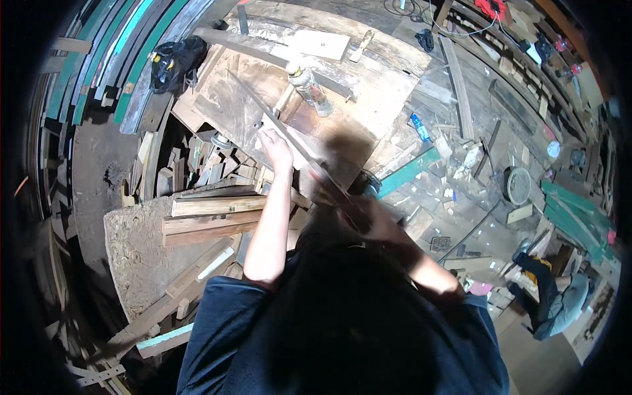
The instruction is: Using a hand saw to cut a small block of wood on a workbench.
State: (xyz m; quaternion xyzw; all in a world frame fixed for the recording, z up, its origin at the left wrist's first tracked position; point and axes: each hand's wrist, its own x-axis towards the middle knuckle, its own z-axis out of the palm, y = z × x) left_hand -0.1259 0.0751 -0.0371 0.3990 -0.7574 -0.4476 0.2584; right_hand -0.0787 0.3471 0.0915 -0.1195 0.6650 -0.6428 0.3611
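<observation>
My left hand [276, 149] is closed on a pale strip of wood [297, 146] at the near edge of the wooden work surface [378, 76]. Close to my body, my right hand [376, 227] grips the dark reddish handle end of a long, narrow tool that looks like a handsaw [253, 96]. Its thin blade runs away to the upper left, along the pale strip. Whether the blade touches the wood cannot be made out. Blur and shadow hide part of my right fingers. A clear bottle [309, 91] stands beyond the blade on the work surface.
A pile of wood offcuts [214, 220] lies to my left, with green-edged planks [118, 59] at the far left. A black plastic bag [176, 64] sits near them. On the littered floor to the right are a blue bottle [419, 127] and a green board [409, 172].
</observation>
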